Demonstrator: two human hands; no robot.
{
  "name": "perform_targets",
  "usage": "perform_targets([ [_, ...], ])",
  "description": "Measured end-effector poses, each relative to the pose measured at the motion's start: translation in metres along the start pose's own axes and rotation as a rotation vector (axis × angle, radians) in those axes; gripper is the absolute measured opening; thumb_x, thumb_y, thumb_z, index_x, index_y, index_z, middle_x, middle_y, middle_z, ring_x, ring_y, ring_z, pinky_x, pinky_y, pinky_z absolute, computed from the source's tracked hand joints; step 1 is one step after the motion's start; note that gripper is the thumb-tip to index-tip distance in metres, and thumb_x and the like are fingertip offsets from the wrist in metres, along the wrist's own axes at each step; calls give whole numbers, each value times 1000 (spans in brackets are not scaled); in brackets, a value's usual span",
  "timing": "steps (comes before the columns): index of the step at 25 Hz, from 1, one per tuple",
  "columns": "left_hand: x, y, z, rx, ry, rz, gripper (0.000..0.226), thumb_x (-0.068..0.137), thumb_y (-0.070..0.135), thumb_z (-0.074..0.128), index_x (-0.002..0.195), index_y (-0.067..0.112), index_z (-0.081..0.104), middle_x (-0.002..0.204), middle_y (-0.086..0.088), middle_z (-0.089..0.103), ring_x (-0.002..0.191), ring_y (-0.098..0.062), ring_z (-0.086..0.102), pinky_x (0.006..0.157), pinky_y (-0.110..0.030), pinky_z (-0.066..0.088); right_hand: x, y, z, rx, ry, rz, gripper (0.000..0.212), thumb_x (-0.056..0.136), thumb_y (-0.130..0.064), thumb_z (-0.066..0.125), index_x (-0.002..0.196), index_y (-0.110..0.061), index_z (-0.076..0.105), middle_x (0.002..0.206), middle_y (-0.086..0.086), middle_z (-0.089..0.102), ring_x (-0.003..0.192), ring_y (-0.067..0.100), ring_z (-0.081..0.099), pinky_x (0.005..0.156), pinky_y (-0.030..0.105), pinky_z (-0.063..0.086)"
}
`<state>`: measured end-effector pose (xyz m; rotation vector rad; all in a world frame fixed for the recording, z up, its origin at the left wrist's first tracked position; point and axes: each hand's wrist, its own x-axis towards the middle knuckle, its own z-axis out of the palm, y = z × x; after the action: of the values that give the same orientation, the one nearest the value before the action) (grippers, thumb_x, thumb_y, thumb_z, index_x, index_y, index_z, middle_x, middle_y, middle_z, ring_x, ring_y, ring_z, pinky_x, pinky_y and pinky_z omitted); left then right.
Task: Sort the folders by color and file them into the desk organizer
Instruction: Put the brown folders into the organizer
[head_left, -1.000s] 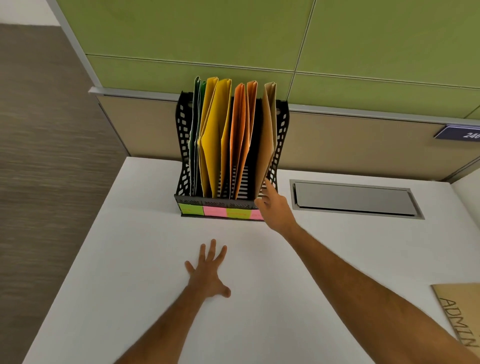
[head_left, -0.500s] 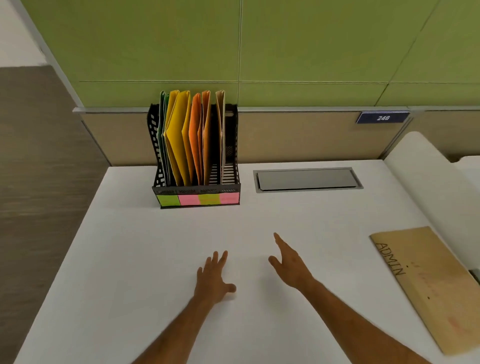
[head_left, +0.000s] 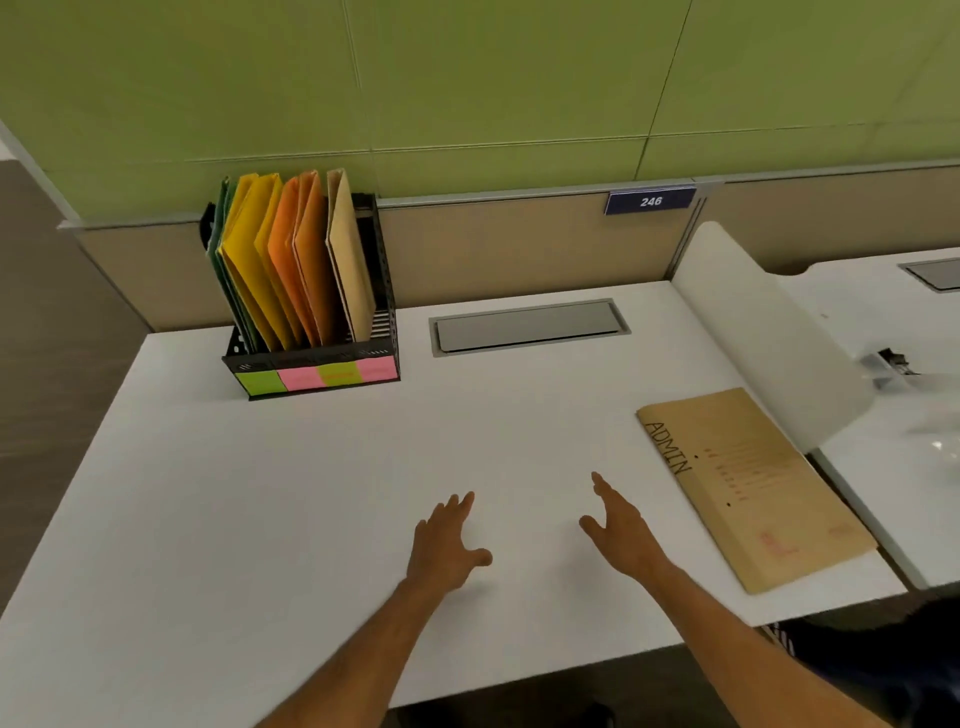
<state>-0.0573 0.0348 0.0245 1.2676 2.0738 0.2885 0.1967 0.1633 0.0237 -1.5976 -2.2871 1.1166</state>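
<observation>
A black mesh desk organizer stands at the back left of the white desk. It holds upright green folders, yellow folders, orange folders and one tan folder. Green and pink sticky notes line its front. Another tan folder marked ADMIN lies flat at the desk's right edge. My left hand rests on the desk, fingers spread. My right hand hovers open to the left of the ADMIN folder, not touching it.
A grey cable hatch is set into the desk behind the hands. A white divider panel separates this desk from the neighbouring one on the right. A green partition wall with a blue number plate runs along the back.
My right hand left the tan folder in the organizer and drew back toward the desk's front. The view swung right, bringing the whole ADMIN folder into sight.
</observation>
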Motion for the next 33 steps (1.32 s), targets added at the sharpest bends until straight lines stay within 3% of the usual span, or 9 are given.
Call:
perform_targets([
  [6, -24, 74, 50, -125, 12, -14, 90, 89, 43, 73, 159, 35, 17, 168, 4, 16, 155, -20, 14, 125, -40, 16, -23, 99, -68, -212, -1, 171, 76, 97, -36, 56, 157, -18, 14, 160, 6, 29, 145, 24, 31, 119, 38, 22],
  [10, -28, 99, 85, -137, 21, -49, 86, 89, 44, 72, 158, 36, 22, 167, 4, 20, 155, -21, 16, 123, -41, 20, -18, 152, -101, -305, 25, 290, 83, 86, -41, 63, 152, -16, 19, 148, 12, 38, 129, 35, 42, 106, 50, 40],
  [15, -43, 112, 107, -170, 36, -97, 81, 90, 43, 72, 156, 38, 26, 166, 6, 22, 154, -19, 16, 124, -41, 20, -8, 191, -112, -456, -121, 483, 113, 64, -61, 75, 144, -25, 3, 147, 13, 11, 135, 49, 21, 102, 69, 33],
  [20, -42, 117, 108, -137, -8, -142, 76, 92, 42, 69, 156, 36, 28, 166, 4, 23, 154, -19, 16, 124, -40, 19, 3, 200, -119, -503, -140, 418, 108, 70, -51, 72, 147, -20, 3, 142, 19, 20, 120, 45, 38, 96, 54, 48],
  [25, -42, 130, 120, -185, -25, -146, 73, 92, 40, 69, 155, 35, 31, 165, 3, 26, 153, -19, 19, 124, -40, 19, 7, 193, -113, -637, -181, 367, 92, 82, -37, 55, 151, -15, -3, 151, 32, 16, 130, 50, 38, 108, 57, 38],
  [29, -37, 145, 123, -269, -4, -155, 68, 94, 36, 68, 154, 34, 35, 162, 4, 32, 149, -20, 30, 121, -39, 27, -2, 167, -112, -593, -214, 210, 82, 82, -25, 47, 152, -14, 7, 138, 28, 39, 113, 41, 53, 93, 46, 50],
  [33, -29, 165, 123, -404, -27, -199, 61, 96, 38, 65, 151, 28, 40, 158, 2, 41, 144, -21, 40, 116, -37, 34, -20, 120, -99, -495, -316, 32, 68, 81, -16, 46, 146, -13, 27, 118, 14, 58, 98, 29, 57, 80, 36, 48],
])
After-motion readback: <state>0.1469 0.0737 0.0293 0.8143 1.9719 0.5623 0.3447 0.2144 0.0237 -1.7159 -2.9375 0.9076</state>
